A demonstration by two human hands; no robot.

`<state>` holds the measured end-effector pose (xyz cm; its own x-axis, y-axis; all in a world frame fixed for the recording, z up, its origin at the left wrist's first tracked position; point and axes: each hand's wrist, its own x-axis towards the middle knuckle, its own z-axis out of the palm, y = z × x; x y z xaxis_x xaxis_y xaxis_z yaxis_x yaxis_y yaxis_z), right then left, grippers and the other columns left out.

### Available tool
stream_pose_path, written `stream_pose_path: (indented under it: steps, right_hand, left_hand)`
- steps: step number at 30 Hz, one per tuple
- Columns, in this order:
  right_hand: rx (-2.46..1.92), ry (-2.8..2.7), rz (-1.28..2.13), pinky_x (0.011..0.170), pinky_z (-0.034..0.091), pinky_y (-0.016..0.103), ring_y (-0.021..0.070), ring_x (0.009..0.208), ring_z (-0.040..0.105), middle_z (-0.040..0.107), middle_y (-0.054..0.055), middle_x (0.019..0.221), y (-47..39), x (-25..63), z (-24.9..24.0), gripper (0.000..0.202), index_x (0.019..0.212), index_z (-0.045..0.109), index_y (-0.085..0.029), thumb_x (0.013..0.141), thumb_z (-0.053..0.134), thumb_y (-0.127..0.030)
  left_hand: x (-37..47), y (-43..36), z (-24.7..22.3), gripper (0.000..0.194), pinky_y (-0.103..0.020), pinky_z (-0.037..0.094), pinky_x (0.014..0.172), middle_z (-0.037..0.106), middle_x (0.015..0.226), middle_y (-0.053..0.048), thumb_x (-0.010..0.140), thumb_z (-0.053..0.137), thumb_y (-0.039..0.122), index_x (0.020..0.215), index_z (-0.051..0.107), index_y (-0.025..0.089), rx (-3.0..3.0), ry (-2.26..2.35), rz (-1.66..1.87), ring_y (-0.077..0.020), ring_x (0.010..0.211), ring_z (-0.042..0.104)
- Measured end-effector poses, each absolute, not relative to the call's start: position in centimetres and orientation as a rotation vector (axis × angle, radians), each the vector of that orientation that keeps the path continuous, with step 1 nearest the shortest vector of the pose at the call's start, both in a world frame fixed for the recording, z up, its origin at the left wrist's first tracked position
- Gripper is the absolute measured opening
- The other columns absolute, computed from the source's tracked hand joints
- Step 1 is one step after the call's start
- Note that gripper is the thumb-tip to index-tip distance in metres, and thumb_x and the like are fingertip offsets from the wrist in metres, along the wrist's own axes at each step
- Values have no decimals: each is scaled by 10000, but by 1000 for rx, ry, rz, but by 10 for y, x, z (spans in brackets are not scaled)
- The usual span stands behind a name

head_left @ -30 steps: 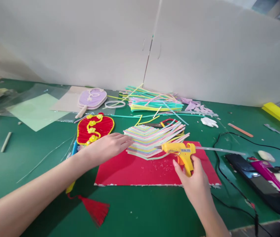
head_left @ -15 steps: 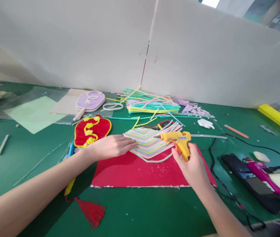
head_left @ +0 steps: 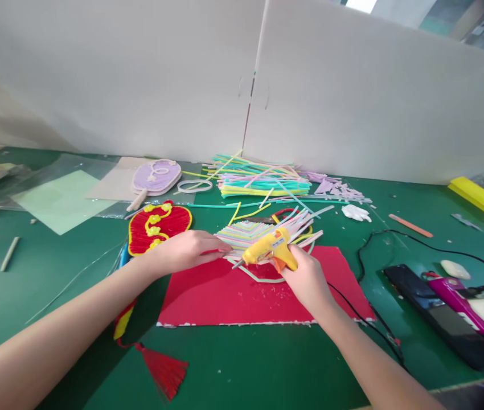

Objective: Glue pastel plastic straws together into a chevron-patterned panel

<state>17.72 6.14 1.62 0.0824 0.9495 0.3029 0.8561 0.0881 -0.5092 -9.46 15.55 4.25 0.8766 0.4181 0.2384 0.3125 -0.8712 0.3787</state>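
In my right hand (head_left: 306, 273) is a yellow glue gun (head_left: 267, 247), its nozzle pointing down and left near the lower left edge of a striped pastel panel (head_left: 242, 234). The panel is made of angled strips and lies partly on a red board (head_left: 233, 296). A pale green strip (head_left: 263, 279) curves below the panel on the board. My left hand (head_left: 195, 250) rests at the panel's left edge with fingertips together; whether they pinch a strip is too small to tell. Under my left wrist lies a red fan (head_left: 139, 230) with yellow trim.
Behind the panel sit a pile of pastel strips (head_left: 263, 179) and red-handled scissors (head_left: 282, 215). A purple fan (head_left: 156, 176) lies at back left. On the right are a black cord (head_left: 434, 245), a black case (head_left: 438, 316) and a yellow bar (head_left: 481, 200). A red tassel (head_left: 165, 370) lies in front.
My right hand has brought the glue gun left and down, tilting its nozzle toward the panel's lower left edge. The cord has shifted left with it. My left hand has moved slightly left.
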Motion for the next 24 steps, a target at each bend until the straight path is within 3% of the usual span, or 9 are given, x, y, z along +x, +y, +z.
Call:
stream_pose_path:
  steps: [5,8,10,16,19,24]
  right_hand:
    - [-1776,-1724,313,540,410,249,191,618,617,678,42,700,65,177,20,139,817,621,-199,767,612,-328]
    - [-1787,-1672,368,533,406,248,191,617,611,667,39,679,66,175,21,158,828,626,-196,760,615,-338]
    - [-1780,-1644,411,539,418,252,194,630,616,662,38,678,67,174,23,175,837,621,-196,762,612,-354]
    - [-1777,-1542,432,564,494,264,191,688,640,674,66,861,52,169,38,389,1043,533,-186,757,621,-434]
    - [-1848,-1580,272,518,490,261,190,670,633,652,57,846,36,167,40,493,1093,503,-185,749,635,-512]
    - [-1831,-1689,-220,510,481,258,195,679,630,594,57,763,20,158,34,327,996,521,-152,854,545,-446]
  left_hand:
    - [-95,154,46,412,-283,459,978,622,1270,-75,892,447,142,1290,540,188,2606,519,391,-187,1154,585]
    - [-87,157,40,493,-311,417,1042,564,1347,-62,865,517,159,1353,485,219,2597,491,405,-203,1237,520]
    - [-79,158,36,436,-320,389,1069,569,1344,-50,893,516,201,1328,521,236,2560,461,427,-204,1255,506]
    - [-64,155,31,299,-257,497,913,692,1155,-78,918,515,273,1171,658,204,2320,571,534,-200,1066,650]
    - [-63,153,27,282,-271,490,928,699,1137,-85,902,542,271,1137,678,194,2280,556,584,-206,1070,647]
    - [-62,154,21,266,-261,478,944,700,1139,-65,895,551,265,1110,690,194,2201,529,623,-198,1091,635]
